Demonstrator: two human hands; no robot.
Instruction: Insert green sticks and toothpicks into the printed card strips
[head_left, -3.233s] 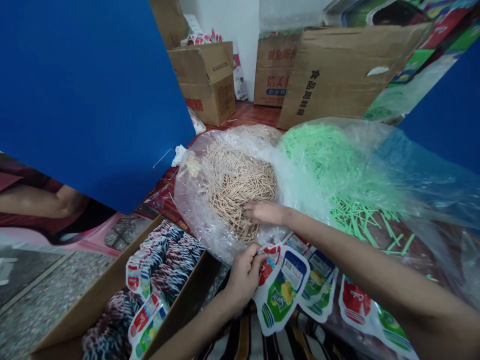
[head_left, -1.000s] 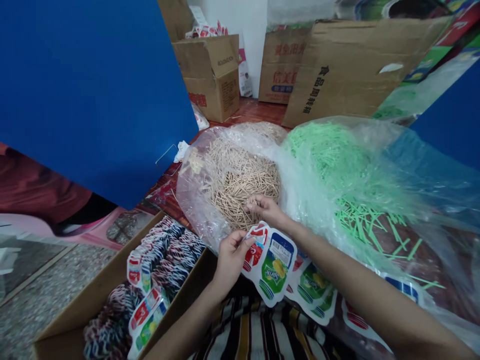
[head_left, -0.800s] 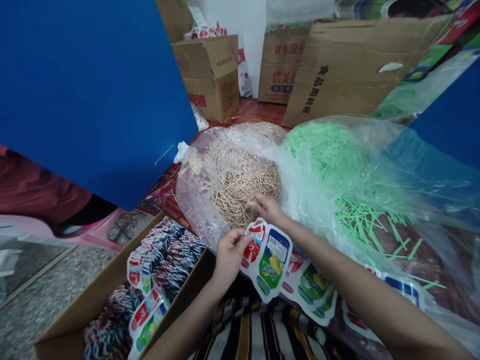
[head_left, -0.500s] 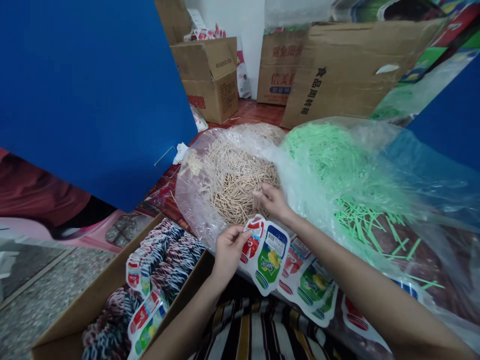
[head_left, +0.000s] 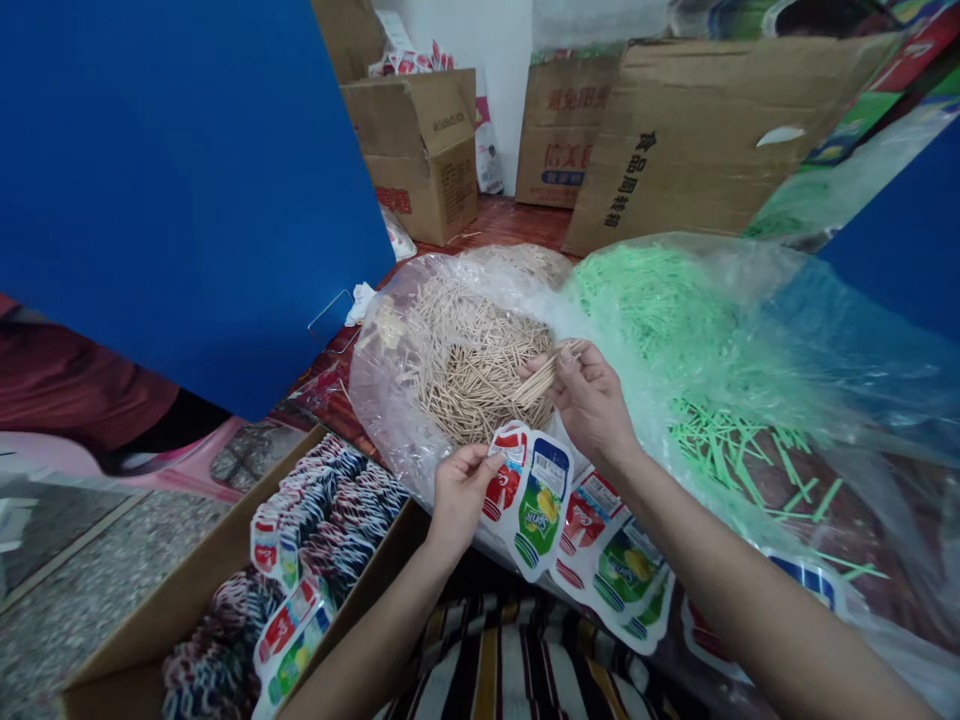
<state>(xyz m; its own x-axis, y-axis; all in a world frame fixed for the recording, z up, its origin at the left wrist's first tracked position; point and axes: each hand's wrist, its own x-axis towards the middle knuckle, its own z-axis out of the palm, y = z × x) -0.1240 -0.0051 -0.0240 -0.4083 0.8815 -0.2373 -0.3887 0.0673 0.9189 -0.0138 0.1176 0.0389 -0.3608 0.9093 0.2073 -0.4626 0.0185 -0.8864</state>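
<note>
Sticks now higher, near Sprite packet

On the red-brown table: clear bag of tan sticks at centre, green strips in clear plastic at two o'clock, cardboard cartons at eleven and one.

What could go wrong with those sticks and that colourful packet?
Some sticks could drop: the right hand holds a bunch, with ends poking out past the fingers.

The packet might slip or swing, because the left hand seems to pinch it only near one edge.
</note>
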